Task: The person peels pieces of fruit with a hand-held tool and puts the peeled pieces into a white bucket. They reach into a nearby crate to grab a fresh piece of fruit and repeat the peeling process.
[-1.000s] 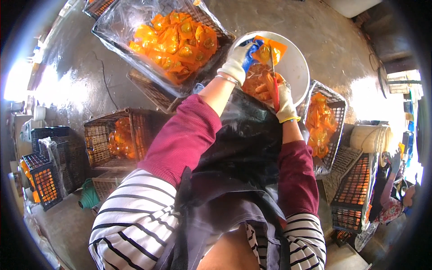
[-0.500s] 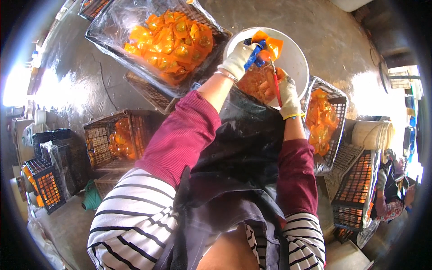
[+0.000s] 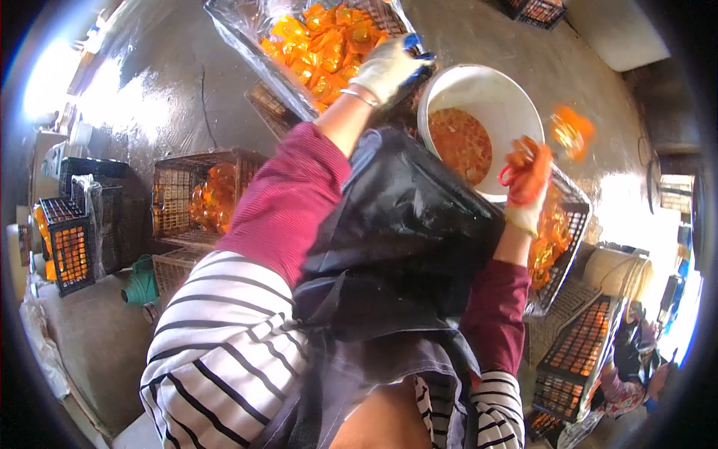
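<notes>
My left hand point(image 3: 385, 69), in a pale glove with blue fingertips, is over the near right side of a plastic-lined crate point(image 3: 258, 71). Its fingers are apart and I see nothing in them. Orange pouches point(image 3: 318, 56) fill that crate. My right hand point(image 3: 528, 176), its glove stained orange, is closed on red-handled scissors point(image 3: 511, 176); their blades are hidden. It is at the right rim of a white bucket point(image 3: 516, 97) that holds reddish-orange liquid with pieces point(image 3: 460, 146). A blurred orange pouch point(image 3: 572, 133) hangs in the air just beyond the right hand, apart from it.
A lined crate point(image 3: 576, 224) of orange pouches stands right of the bucket. A brown crate point(image 3: 172, 198) with pouches lies left. Black crates point(image 3: 73, 243) stand far left, stacked crates point(image 3: 576, 355) lower right. Another person point(image 3: 632, 367) is at the right edge.
My left hand has let go of the orange pouch and moved from the bucket to the left crate. My right hand has moved right with the scissors; a pouch is now airborne beside it.
</notes>
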Motion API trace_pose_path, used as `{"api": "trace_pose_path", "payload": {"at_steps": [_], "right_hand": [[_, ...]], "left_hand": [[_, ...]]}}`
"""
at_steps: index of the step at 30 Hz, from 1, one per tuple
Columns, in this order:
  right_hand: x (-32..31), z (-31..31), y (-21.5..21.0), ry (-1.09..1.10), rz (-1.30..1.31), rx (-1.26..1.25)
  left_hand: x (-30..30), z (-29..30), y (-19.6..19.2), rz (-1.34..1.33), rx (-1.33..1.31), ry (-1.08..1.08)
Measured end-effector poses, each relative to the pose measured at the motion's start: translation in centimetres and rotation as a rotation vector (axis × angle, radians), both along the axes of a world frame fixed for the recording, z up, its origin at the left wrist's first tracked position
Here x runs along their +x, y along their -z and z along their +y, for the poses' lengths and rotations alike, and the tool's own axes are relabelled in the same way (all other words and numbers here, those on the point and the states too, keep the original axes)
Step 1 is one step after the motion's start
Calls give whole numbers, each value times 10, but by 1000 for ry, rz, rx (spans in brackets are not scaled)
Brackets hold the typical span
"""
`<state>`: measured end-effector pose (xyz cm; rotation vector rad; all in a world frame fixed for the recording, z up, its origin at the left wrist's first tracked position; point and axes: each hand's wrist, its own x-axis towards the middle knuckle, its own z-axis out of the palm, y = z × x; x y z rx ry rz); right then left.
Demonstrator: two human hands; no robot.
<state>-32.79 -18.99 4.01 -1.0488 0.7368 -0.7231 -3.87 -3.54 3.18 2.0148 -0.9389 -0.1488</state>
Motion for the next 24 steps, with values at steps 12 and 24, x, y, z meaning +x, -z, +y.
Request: {"api": "trace_pose_path", "payload": {"at_steps": [12,24], "right_hand": [[-18,-43,38,-185,-609,333],[39,25,48,-545,166,-129]], "left_hand": [[72,57,128,-296,829,-98],[39,28,65,968,-511,-121]]}}
